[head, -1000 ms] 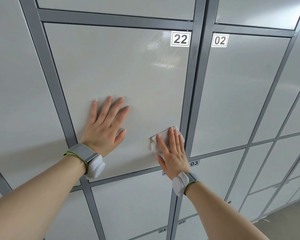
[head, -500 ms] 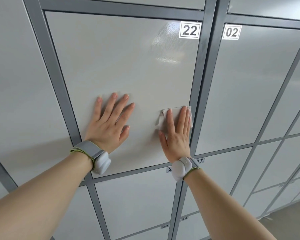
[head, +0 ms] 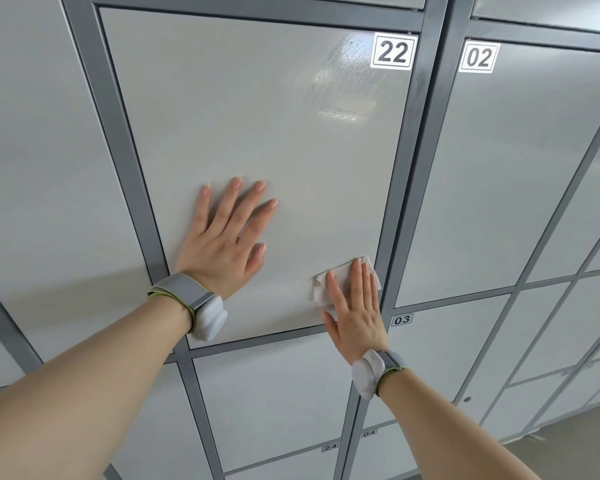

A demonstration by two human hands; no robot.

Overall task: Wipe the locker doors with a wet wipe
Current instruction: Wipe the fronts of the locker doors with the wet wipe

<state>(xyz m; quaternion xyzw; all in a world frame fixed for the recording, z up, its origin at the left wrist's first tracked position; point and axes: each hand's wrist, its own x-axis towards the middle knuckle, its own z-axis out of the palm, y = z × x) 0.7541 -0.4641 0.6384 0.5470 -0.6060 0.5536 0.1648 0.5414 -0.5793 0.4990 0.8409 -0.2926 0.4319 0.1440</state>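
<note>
Likely a locker room: a wall of grey numbered locker doors [head: 257, 133] in dark frames [head: 413, 168], bare floor [head: 568, 455] below.

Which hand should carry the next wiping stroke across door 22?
Right. The right hand presses the wet wipe flat on door 22 near its lower right corner; the left hand lies bare on the door.

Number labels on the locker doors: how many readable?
5: 22 and 02 at the top, 03 beside the right hand, which may hide another, 24 and 04 lower down.
</note>
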